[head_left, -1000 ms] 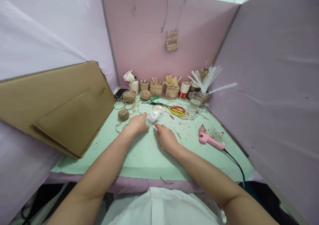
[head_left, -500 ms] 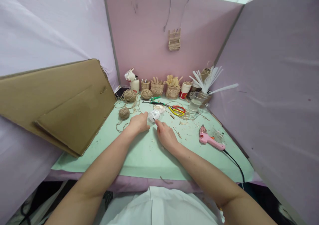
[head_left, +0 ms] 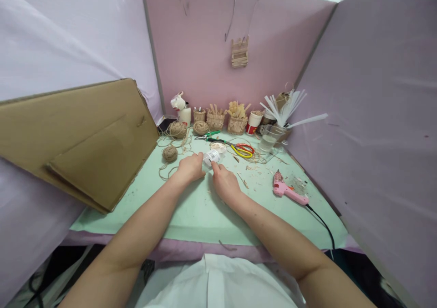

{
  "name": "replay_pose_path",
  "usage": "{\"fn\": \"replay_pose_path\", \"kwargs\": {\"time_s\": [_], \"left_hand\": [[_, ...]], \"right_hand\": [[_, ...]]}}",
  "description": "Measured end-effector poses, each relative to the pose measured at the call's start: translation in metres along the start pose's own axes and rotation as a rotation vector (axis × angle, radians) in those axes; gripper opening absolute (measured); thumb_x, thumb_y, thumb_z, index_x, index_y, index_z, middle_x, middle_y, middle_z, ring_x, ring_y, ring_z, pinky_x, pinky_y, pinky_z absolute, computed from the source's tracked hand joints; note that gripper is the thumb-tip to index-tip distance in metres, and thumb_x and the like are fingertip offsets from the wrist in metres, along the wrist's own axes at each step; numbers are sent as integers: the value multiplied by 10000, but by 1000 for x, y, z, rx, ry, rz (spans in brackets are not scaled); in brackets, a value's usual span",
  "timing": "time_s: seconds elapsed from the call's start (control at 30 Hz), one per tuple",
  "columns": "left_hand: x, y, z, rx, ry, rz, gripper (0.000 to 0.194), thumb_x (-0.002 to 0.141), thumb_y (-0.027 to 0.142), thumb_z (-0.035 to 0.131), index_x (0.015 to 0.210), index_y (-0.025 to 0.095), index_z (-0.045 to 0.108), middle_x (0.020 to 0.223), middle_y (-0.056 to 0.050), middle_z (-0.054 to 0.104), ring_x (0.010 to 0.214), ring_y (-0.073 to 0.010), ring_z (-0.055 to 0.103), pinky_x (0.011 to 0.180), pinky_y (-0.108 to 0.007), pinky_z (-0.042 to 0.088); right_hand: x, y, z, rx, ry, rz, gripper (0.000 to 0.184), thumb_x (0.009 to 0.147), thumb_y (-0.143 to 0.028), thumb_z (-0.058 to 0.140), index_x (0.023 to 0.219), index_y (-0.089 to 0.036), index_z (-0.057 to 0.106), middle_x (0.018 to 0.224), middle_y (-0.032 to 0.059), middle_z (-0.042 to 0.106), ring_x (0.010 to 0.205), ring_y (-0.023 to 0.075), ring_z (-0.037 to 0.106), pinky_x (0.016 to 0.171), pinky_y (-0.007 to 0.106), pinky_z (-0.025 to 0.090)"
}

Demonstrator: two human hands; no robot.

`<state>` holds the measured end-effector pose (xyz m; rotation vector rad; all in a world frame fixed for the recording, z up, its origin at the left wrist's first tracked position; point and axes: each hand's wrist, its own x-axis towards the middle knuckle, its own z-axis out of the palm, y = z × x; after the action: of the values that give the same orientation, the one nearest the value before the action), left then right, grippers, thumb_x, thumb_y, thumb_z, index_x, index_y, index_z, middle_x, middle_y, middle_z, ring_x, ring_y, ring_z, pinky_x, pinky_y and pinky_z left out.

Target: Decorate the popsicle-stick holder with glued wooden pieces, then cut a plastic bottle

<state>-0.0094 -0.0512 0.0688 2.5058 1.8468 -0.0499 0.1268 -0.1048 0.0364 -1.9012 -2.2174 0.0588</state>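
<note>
In the middle of the table a clear plastic bottle (head_left: 212, 155) with a white printed label lies tilted away from me. My left hand (head_left: 191, 168) is closed around the bottle's near end from the left. My right hand (head_left: 225, 180) is closed beside it, its fingertips against the bottle's near right side. A small dark tip shows by the right index finger; what it belongs to is hidden. Just beyond the bottle lie red-and-yellow-handled scissors (head_left: 243, 150) and green-handled pliers (head_left: 213, 134). A ball of twine (head_left: 170, 153) sits left of my left hand.
A pink glue gun (head_left: 290, 193) with a black cord lies at right. Cardboard sheets (head_left: 85, 148) lean at left. Along the back stand woven baskets (head_left: 237, 125), a red-and-white cup (head_left: 253, 123) and a clear plastic cup (head_left: 268, 139). Wood scraps (head_left: 244, 180) are scattered mid-table.
My right hand has shifted very slightly left along the bottle. My left hand keeps its hold, and the view has tilted a little.
</note>
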Motion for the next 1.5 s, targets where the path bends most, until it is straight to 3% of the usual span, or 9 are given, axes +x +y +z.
{"fn": "replay_pose_path", "kwargs": {"time_s": [0.23, 0.53, 0.77, 1.0, 1.5], "left_hand": [[0, 0, -1, 4, -12, 6, 513, 747, 343, 585, 1203, 141, 469, 1164, -182, 638, 1029, -316, 641, 800, -368, 497], [5, -5, 0, -20, -11, 21, 485, 722, 373, 589, 1147, 156, 501, 1129, -167, 661, 1010, -322, 647, 772, -363, 500], [5, -12, -1, -83, -36, 51, 499, 718, 400, 583, 1154, 166, 516, 1131, -156, 638, 1029, -315, 631, 805, -368, 496], [11, -18, 3, -124, 3, 89, 470, 703, 422, 597, 1088, 152, 578, 1157, -164, 588, 1112, -313, 581, 898, -361, 475], [24, -29, 2, -212, -84, 85, 486, 667, 483, 631, 1036, 167, 625, 1102, -132, 653, 951, -261, 650, 714, -288, 487]], "right_hand": [[0, 1, 2, 14, -5, -18, 517, 900, -86, 328, 1406, -173, 383, 1135, 142, 631, 873, 230, 654, 727, 324, 463], [-4, 10, 7, 41, -68, -39, 393, 910, -113, 342, 1247, -207, 522, 1050, 96, 657, 866, 210, 634, 725, 289, 401], [-7, 9, 6, -11, -78, -22, 473, 904, -109, 338, 1352, -218, 446, 1047, 103, 634, 821, 211, 630, 698, 295, 398], [-9, 10, 7, -16, -40, -35, 458, 899, -116, 347, 1330, -217, 463, 1022, 94, 635, 798, 207, 627, 656, 286, 380], [-1, 7, 6, 19, -85, -36, 394, 876, -85, 365, 1218, -201, 521, 1034, 88, 665, 816, 211, 635, 646, 279, 372]]}}
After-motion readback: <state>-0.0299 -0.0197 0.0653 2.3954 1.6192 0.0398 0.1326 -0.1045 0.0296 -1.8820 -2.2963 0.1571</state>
